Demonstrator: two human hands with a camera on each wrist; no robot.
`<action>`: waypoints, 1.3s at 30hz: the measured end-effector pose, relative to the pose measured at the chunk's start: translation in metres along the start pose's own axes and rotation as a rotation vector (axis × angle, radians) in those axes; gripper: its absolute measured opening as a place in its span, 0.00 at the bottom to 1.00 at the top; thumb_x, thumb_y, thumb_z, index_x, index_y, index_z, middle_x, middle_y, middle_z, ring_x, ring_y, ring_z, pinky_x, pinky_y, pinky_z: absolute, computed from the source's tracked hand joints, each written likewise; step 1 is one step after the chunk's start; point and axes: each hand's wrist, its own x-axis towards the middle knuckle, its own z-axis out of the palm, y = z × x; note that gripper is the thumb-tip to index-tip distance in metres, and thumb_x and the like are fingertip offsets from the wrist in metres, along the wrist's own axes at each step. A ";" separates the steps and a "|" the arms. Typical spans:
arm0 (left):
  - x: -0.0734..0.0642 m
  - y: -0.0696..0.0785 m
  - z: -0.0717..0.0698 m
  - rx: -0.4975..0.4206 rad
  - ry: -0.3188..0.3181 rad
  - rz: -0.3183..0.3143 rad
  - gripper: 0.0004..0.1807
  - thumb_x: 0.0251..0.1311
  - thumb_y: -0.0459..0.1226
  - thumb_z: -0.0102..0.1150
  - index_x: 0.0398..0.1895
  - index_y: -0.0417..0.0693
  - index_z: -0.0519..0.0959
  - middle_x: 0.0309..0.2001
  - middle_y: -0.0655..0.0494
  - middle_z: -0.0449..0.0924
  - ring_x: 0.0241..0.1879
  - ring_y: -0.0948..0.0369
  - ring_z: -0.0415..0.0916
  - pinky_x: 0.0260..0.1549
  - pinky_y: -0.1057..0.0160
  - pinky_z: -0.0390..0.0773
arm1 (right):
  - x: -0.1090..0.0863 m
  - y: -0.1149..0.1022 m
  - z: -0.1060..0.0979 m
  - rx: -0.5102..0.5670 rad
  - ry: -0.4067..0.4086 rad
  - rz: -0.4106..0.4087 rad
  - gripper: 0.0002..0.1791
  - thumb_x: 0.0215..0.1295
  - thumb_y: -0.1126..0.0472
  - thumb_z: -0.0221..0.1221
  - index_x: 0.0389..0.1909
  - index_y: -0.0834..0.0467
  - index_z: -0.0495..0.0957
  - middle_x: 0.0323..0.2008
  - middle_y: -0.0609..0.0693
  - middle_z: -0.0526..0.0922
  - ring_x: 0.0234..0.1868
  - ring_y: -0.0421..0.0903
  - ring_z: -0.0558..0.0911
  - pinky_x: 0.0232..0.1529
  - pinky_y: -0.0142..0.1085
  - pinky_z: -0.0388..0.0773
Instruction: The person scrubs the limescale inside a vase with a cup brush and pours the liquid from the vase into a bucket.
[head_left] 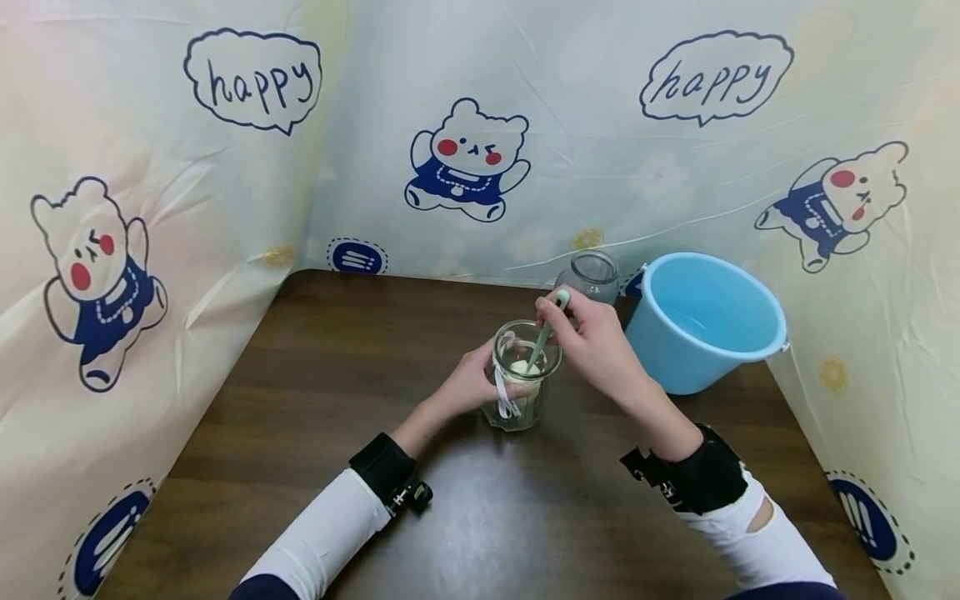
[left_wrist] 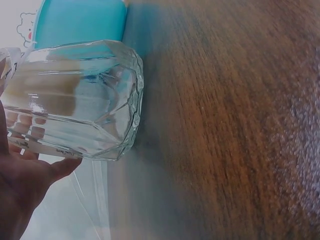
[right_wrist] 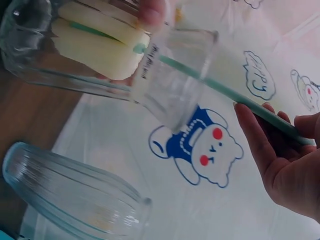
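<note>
"happy" stands in two speech bubbles point(head_left: 252, 81) on the cloth point(head_left: 367, 50) behind the surface point(head_left: 337, 375); lettering on the jar point(head_left: 517, 418)'s ribbon point(right_wrist: 141, 90) is illegible.

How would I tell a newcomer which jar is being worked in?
On the brown table, find the blue bucket. Left of it is a glass jar with pale contents. Unlike the rear jar, it has a white ribbon and a green stick inside.

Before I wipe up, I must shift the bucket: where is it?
In the head view, the bucket stands at the back right of the table, right of the rear jar and right hand.
</note>
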 end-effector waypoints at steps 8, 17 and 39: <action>-0.001 0.001 0.001 -0.031 0.000 -0.017 0.42 0.43 0.52 0.74 0.65 0.57 0.69 0.54 0.46 0.81 0.53 0.51 0.76 0.51 0.51 0.76 | -0.009 0.010 0.011 -0.027 -0.089 0.048 0.15 0.74 0.49 0.50 0.35 0.54 0.77 0.26 0.53 0.81 0.24 0.45 0.79 0.24 0.37 0.77; -0.001 0.001 0.000 0.022 0.010 -0.021 0.43 0.41 0.54 0.75 0.64 0.55 0.70 0.55 0.55 0.80 0.54 0.62 0.74 0.53 0.53 0.75 | -0.003 -0.001 -0.005 0.075 0.051 0.012 0.17 0.73 0.51 0.51 0.37 0.61 0.79 0.32 0.54 0.84 0.28 0.40 0.84 0.30 0.36 0.85; -0.002 0.002 -0.001 0.003 0.005 0.008 0.43 0.43 0.54 0.74 0.65 0.56 0.69 0.55 0.57 0.80 0.54 0.64 0.73 0.54 0.54 0.75 | -0.005 -0.012 0.002 0.068 0.035 -0.002 0.16 0.73 0.51 0.51 0.37 0.59 0.80 0.33 0.52 0.85 0.30 0.44 0.85 0.32 0.33 0.84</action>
